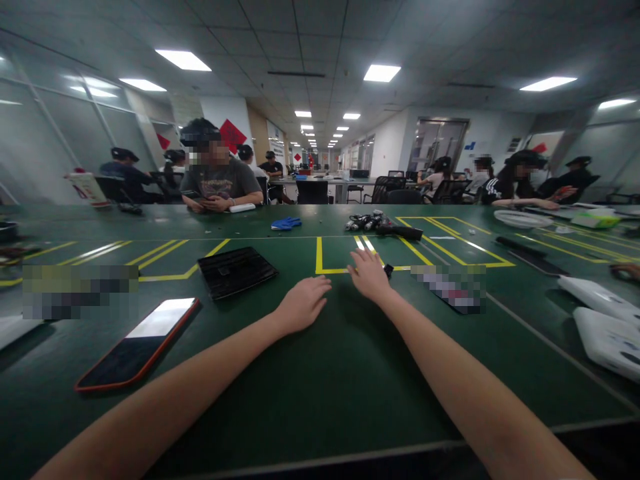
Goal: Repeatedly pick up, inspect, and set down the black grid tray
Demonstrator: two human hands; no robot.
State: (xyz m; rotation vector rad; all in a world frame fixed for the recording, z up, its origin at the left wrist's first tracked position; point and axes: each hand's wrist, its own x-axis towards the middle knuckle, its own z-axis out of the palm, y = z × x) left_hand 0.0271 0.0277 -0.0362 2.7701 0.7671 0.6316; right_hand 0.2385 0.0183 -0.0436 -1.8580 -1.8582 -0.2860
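My left hand (303,303) rests palm down on the green table (320,373), fingers together and slightly curled, nothing seen in it. My right hand (369,273) lies flat on the table beside it, fingers stretched forward over a yellow tape line. A small black object (389,270) sits just right of my right hand, touching or nearly touching it. A black tray (237,271) lies left of my left hand. A phone in a red case (141,341) lies further left and nearer to me.
Black tools (383,225) and a blue glove (286,223) lie further back on the table. White moulded parts (603,320) sit at the right. A seated person (219,177) faces me across the table; other people sit at the right and behind.
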